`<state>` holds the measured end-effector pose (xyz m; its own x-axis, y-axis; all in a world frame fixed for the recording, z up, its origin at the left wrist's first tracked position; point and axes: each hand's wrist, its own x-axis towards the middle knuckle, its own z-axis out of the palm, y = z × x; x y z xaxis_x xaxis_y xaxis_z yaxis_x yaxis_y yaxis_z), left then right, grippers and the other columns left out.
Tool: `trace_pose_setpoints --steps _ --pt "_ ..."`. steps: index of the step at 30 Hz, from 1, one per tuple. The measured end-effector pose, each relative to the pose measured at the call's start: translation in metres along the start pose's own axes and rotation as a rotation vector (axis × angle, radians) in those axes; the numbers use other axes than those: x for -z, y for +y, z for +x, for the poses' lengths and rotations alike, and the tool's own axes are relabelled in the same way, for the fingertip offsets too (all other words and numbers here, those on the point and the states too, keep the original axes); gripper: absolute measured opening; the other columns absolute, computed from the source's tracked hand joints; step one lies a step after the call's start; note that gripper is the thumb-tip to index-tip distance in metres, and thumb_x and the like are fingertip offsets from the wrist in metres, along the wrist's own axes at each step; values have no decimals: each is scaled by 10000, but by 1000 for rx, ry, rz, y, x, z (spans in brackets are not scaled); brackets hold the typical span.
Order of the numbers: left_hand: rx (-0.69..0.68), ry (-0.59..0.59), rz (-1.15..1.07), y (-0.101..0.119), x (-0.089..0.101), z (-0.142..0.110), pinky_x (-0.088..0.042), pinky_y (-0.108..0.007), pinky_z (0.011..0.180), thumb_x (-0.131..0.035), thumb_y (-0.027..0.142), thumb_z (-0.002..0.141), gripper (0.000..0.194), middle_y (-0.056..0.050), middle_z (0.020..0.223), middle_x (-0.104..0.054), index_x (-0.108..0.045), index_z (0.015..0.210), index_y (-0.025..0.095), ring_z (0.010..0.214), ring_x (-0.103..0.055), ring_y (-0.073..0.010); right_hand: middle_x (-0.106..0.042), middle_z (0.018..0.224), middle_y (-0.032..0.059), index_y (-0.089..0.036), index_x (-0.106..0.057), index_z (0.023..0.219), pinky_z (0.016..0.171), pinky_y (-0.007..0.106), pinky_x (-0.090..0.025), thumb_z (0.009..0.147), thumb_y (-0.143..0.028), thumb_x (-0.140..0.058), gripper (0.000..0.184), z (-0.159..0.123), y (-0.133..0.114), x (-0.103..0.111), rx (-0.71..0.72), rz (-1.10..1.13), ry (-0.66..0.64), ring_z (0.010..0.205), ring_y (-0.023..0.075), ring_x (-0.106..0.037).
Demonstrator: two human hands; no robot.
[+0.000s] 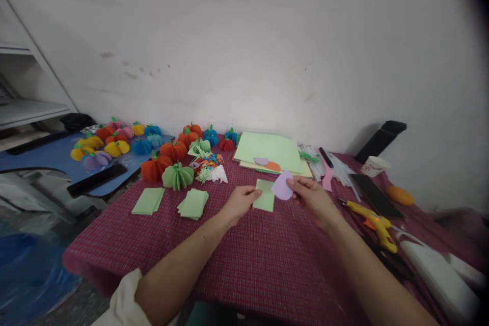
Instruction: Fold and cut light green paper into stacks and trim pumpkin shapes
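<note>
Between thumb and fingers, my left hand point(242, 201) pinches the left edge of a light green paper rectangle point(264, 202), held above the checked cloth. My right hand point(310, 194) grips a rounded purple paper cutout point(281, 187) by its right side, close beside the green paper. Two stacks of green paper rectangles, one farther left point(148, 200) and one nearer point(193, 204), lie to the left of my left hand. A green paper pumpkin point(178, 176) stands behind them. Farther back, a purple and an orange cutout point(272, 166) rest on large green sheets point(267, 148).
Red and blue paper pumpkins point(173, 151) and paper scraps point(211, 165) sit at the back left. More pumpkins stand on a blue table point(76, 170). On the right are a yellow glue gun point(372, 220), a black phone-like slab point(376, 196), a paper cup point(375, 165) and scissors point(389, 260).
</note>
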<state>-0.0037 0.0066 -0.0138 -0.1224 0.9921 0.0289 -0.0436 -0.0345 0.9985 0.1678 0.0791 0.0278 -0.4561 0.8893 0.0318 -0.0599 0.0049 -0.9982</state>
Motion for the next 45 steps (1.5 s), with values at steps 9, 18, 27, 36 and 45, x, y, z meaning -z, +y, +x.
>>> trace_pose_setpoints --steps 9,18,27,36,45 --pt "-66 8 -10 11 -5 -4 -345 -202 523 -474 434 733 331 7 605 -513 -570 713 117 540 -429 -91 -534 582 -26 -160 -587 748 527 221 -371 634 -349 -623 224 -13 22 -12 129 -139 -44 526 82 -459" --pt "-76 -102 147 10 -12 -10 -327 -210 545 -400 426 780 360 9 614 -500 -583 736 119 573 -421 -101 -552 762 25 -173 -581 661 650 244 -409 656 -332 -604 161 -10 29 -6 335 -367 63 738 131 -508" --pt "-60 -125 147 9 -15 -11 -325 -209 551 -372 415 787 344 8 617 -486 -539 703 126 571 -416 -98 -526 611 -13 -164 -539 665 520 219 -381 647 -374 -597 219 -13 33 -14 129 -181 -3 546 96 -466" --pt "-115 -95 377 6 -12 -12 -284 -205 513 -328 381 802 328 21 591 -437 -491 648 141 551 -383 -96 -502 625 -14 -166 -525 671 519 214 -371 668 -364 -569 202 -14 33 -13 187 -263 -17 559 96 -443" --pt "-121 -100 418 6 -13 -12 -287 -204 520 -319 370 801 338 14 602 -457 -516 660 135 553 -380 -100 -521 615 -10 -168 -525 668 495 216 -372 652 -385 -578 223 -14 33 -13 175 -278 34 535 99 -450"
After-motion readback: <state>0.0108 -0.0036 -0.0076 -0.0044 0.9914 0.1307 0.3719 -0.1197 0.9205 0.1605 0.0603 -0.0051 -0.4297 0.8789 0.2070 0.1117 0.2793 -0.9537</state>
